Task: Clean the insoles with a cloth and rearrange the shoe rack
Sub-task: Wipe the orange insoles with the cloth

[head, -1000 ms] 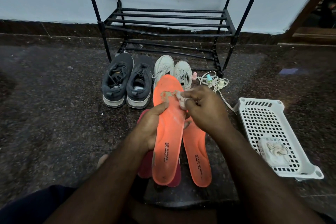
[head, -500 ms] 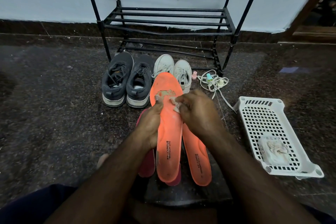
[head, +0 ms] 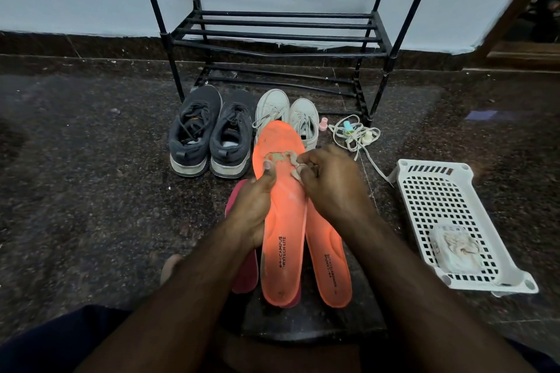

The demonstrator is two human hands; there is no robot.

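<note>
i see left hand (head: 253, 209) gripping orange insole (head: 283, 221) from its left edge, thumb on top near worn patch. right hand (head: 331, 188) pinches small cloth (head: 296, 171) against insole forepart. second orange insole (head: 328, 260) lies flat on dark speckled stone floor (head: 91, 191), just right of held one. black shoe rack (head: 272, 39) stands at pale wall, dark sneakers (head: 212, 133) before it.

Left hand (head: 253, 206) gripping, thumb up — right hand (head: 330, 188) pinching.
</note>
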